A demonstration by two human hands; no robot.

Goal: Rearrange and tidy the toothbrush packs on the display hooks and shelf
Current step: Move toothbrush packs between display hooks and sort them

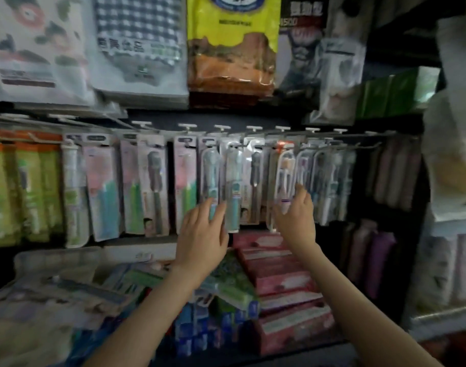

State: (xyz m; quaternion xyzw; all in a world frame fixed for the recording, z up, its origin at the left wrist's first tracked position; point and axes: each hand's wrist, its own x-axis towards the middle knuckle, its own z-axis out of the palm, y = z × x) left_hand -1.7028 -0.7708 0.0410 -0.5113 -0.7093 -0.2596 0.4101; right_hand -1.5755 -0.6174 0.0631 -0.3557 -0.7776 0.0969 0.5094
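**Light, flexible packs hanging from hooks; hold them low and by the edges**

The row of toothbrush packs hangs from thin metal display hooks (222, 127) in the middle of the rack. More packs and pink cardboard boxes (282, 282) lie heaped on the shelf (136, 247) below.

The left hand (202, 234) has an open grip. Its fingers are nearly straight and laid flat against the lower part of the clear plastic blister pack with a teal toothbrush (233, 192). The right hand (298, 215) has a closed grip: thumb and curled fingers pinch the bottom end of the clear blister pack with a white, purple-banded toothbrush (284, 178), though blur hides the exact contact.

These packs are probably very light. The card backing looks thin and bendable and the plastic front glossy and likely slick, so a pack should swing freely on its hook. The punched hole at the top is the weak point, so a sideways tug could tear it. It looks safest to pinch the card edges low down and steady the neighbouring packs with flat fingers.
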